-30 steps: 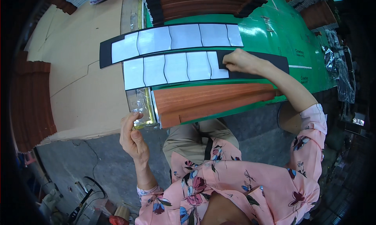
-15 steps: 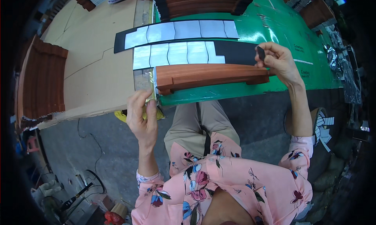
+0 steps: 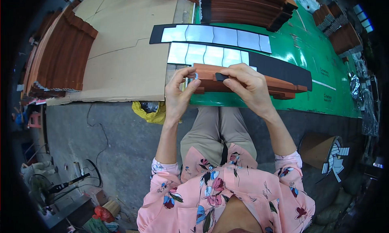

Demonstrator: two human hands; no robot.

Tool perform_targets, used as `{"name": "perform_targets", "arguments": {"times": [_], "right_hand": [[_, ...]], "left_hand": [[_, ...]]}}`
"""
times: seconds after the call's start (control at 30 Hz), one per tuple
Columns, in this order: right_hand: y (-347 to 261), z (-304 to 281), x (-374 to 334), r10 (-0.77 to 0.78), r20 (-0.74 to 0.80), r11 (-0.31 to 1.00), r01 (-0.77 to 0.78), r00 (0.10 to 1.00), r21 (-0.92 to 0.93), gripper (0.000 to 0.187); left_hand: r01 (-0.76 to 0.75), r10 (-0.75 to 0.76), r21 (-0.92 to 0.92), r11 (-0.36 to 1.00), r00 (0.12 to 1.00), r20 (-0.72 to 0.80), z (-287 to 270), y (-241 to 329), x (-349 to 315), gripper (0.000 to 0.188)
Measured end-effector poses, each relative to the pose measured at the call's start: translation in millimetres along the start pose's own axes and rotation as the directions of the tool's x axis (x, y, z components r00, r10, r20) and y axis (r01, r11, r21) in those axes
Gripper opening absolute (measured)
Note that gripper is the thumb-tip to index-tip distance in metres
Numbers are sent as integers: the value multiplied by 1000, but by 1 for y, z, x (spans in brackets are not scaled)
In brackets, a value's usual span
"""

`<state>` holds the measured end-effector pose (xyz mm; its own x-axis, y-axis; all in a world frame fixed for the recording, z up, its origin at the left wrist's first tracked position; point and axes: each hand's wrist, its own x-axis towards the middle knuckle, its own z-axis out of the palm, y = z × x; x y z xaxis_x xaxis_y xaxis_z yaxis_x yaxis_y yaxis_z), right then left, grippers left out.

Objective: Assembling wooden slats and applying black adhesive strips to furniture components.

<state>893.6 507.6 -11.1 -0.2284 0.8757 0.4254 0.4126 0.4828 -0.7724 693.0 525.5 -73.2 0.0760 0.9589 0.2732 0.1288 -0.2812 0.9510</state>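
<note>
A reddish-brown moulded strip (image 3: 279, 83) lies lengthwise along the near edge of the green table. At its left end is my left hand (image 3: 178, 91), thumb and forefinger closed about a pale edge there. Above the strip, close to that same end, my right hand (image 3: 251, 87) pinches a small black piece (image 3: 221, 77) between thumb and fingers. Just beyond the strip lie two long black sheets, a far one (image 3: 155, 34) and a near one (image 3: 283, 68), both bearing shiny white pieces (image 3: 198, 33) with wavy dividing lines. My hands cover part of the strip.
Brown cardboard (image 3: 129, 26) covers the left of the table. Stacks of reddish-brown ribbed panels stand at the left (image 3: 67, 54) and far side (image 3: 247, 8). A bin (image 3: 318, 148) with white offcuts and a yellow bag (image 3: 150, 113) are below the table edge.
My right hand has come left with the black piece, from the strip's right end to near its left end. My left hand has closed in on the left end. The view has shifted left.
</note>
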Motion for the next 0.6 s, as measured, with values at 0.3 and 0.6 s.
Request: {"name": "perform_targets", "arguments": {"times": [0.3,0.6], "right_hand": [[2,34,9,10,-75,976,-26,997,-216,21],[0,42,13,21,-71,945,-43,997,-325,22]], "left_hand": [[-96,101,-53,994,988,117,-9,-8,11,24],[-62,83,-147,987,986,146,-8,-9,17,21]]}}
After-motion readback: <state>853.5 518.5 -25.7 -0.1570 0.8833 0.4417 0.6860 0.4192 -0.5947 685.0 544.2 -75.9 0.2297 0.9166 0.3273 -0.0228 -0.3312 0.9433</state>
